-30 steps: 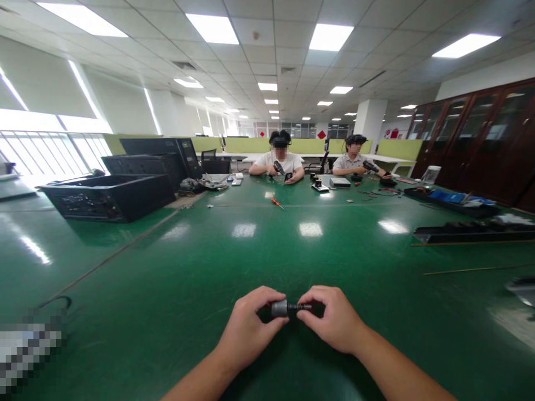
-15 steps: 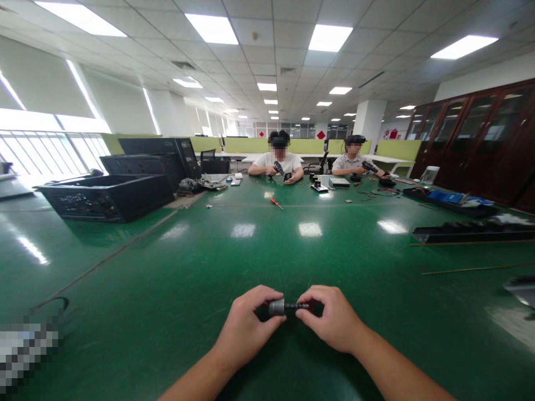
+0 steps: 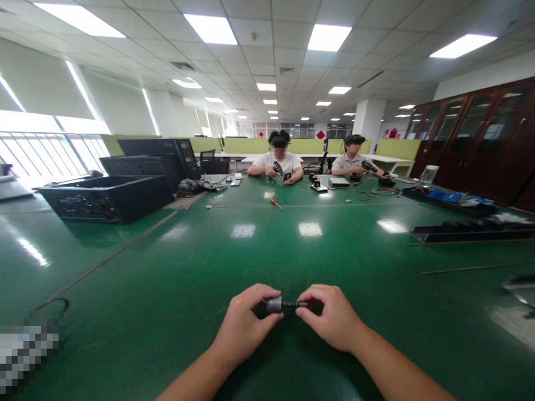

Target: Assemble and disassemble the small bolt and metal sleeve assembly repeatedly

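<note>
Low in the head view, a grey cylinder point(image 3: 275, 304) with a thin dark shaft point(image 3: 288, 304) lies level between my two hands, over the green table point(image 3: 259, 256). My left hand point(image 3: 244, 317) is closed on the grey cylinder, thumb below and fingers above. The thumb and fingertips of my right hand point(image 3: 332, 317) pinch the far end of the shaft, where a ribbed tip shows. I cannot make out whether cylinder and shaft are one piece.
An orange screwdriver point(image 3: 276, 204) lies farther up the table. Open black computer cases point(image 3: 108, 197) stand at left, long dark metal trays point(image 3: 468, 229) at right. Across the table, two people point(image 3: 288, 162) point(image 3: 351, 161) hold dark power drills. A pixelated object point(image 3: 25, 356) occupies the lower left corner.
My left hand has shifted slightly left, and the cylinder and shaft have moved a little with it. My right hand stays almost in place, still pinching the shaft's end.
</note>
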